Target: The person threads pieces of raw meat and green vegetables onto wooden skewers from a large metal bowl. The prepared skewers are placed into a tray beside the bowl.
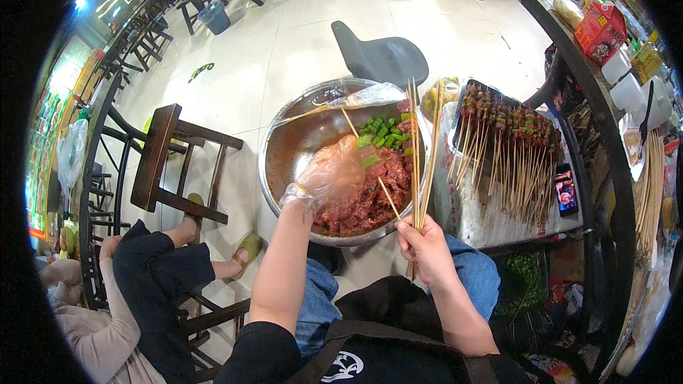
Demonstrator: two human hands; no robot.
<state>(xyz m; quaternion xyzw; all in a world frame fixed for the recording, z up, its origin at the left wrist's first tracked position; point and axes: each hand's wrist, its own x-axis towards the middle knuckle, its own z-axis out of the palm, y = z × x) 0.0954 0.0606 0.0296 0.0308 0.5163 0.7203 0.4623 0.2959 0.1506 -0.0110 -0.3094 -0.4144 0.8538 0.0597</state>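
My left hand (339, 162), in a clear plastic glove, is inside a steel bowl (277, 192). Its fingertips close around food on a slanting bamboo skewer (388, 196), beside green pepper pieces (369, 161); what lies under the fingers is hidden. My right hand (424, 245) grips that skewer's lower end along with a bundle of upright bamboo skewers (421, 181). Meat and pepper pieces show near the top of this bundle. Red marinated meat (355, 208) covers the bowl's near side, with chopped green peppers (383, 130) beyond it. Clear plastic film (368, 97) lies over the far rim.
To the right, a tray of loaded skewers (507, 117) rests on a covered surface (464, 224), beside a phone (565, 189). Bare skewers (649, 186) lie farther right. A wooden stool (160, 154) and a seated person (106, 325) are left; a grey plastic seat (384, 56) is ahead.
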